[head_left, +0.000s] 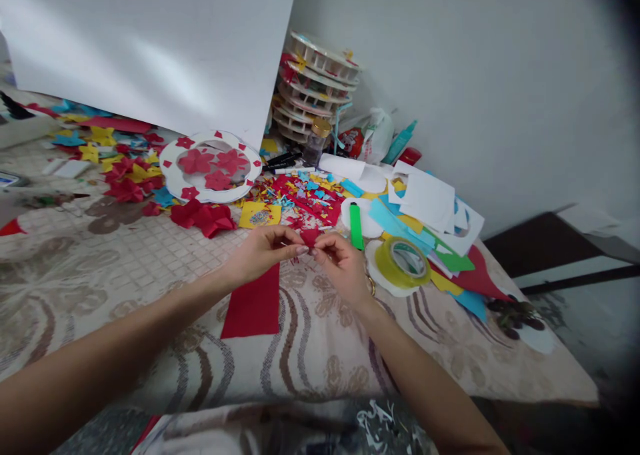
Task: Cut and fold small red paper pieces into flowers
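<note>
My left hand (pixel 265 250) and my right hand (pixel 343 262) meet above the patterned cloth, both pinching a small folded piece of red paper (pixel 309 236) between fingertips. A red paper sheet (pixel 254 305) lies flat under my left wrist. A roll of yellow-green tape (pixel 403 260) rests just right of my right hand, with a green lighter-shaped object (pixel 355 225) beyond it.
A white ring with red paper flowers (pixel 210 165) lies at the back, beside heaps of red, yellow and blue paper scraps (pixel 305 198). Stacked white trays (pixel 315 85) stand by the wall. A large white board (pixel 150 48) leans behind. Loose coloured sheets (pixel 435 205) pile up at right.
</note>
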{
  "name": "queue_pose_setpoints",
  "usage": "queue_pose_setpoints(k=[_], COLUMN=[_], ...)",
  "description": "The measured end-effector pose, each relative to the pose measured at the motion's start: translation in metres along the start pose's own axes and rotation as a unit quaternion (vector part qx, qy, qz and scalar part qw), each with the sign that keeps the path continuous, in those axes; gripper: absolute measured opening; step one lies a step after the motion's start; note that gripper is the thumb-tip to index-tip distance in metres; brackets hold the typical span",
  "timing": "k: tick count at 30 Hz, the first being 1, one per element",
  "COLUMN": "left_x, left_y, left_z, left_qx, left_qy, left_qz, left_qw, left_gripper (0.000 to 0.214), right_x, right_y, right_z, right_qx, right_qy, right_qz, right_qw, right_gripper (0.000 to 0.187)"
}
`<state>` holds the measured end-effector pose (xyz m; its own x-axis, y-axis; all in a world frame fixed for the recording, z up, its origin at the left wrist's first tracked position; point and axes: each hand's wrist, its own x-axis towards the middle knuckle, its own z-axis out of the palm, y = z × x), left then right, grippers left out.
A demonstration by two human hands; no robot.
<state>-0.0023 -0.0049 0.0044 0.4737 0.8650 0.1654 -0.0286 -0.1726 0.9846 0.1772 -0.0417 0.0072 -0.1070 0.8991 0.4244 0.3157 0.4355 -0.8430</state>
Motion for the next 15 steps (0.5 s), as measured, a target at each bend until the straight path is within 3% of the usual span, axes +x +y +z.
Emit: queue_pose_setpoints(k=[6, 15], left_x=[-0.0010, -0.0040], left_y=[-0.0013, -0.0011], left_z=[0.0034, 0.0099], left_qx=[-0.016, -0.014], left_qy=[0.045, 0.081], left_qz=[0.001, -0.004], left_qw=[0.999, 0.997], left_gripper=[0.019, 0.021], right_x=[-0.0007, -0.0012], right_y=[-0.0012, 0.0003], right_z=[0.0014, 0.0049], right_qx=[-0.020, -0.016], right_qy=[-0.002, 0.007], right_qz=[-0.016, 0.019], right_qw=[1.000, 1.000], right_gripper=[0.004, 0.008])
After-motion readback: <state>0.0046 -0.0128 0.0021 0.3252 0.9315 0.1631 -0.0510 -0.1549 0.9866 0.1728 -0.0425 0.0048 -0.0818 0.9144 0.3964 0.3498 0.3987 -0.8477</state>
